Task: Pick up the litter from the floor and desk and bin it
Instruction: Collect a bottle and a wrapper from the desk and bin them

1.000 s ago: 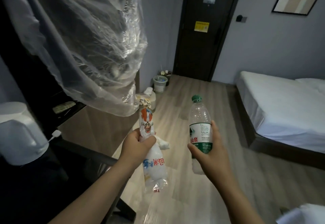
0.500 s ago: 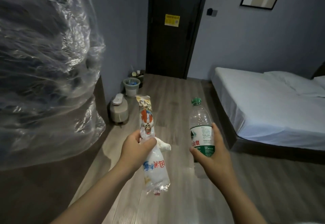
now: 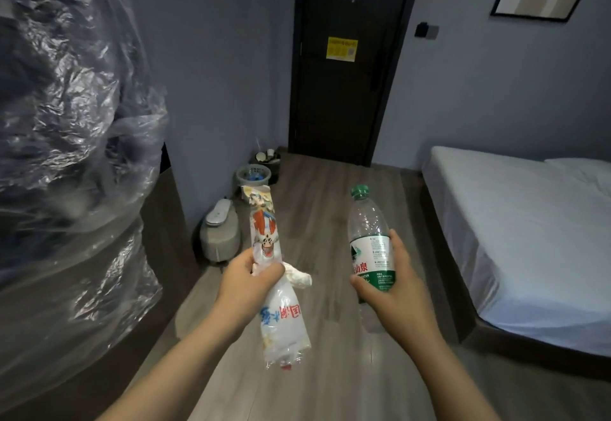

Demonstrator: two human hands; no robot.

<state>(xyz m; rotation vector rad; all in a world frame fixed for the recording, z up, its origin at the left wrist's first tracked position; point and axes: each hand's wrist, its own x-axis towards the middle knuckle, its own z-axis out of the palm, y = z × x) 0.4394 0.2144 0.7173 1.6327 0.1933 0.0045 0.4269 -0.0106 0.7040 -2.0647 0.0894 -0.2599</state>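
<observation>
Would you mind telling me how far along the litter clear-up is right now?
Done: litter is picked up. In hand: the left hand grips printed plastic wrappers and a crumpled tissue; the right hand holds a water bottle, both raised over the floor. Left: binning them; the bin stands ahead near the door. The desk is not in view, so litter there cannot be judged.

Printed wrappers (image 3: 276, 288) bunched, upright in left hand (image 3: 244, 291); clear green-capped bottle (image 3: 370, 242) upright in right hand (image 3: 393, 291).
</observation>
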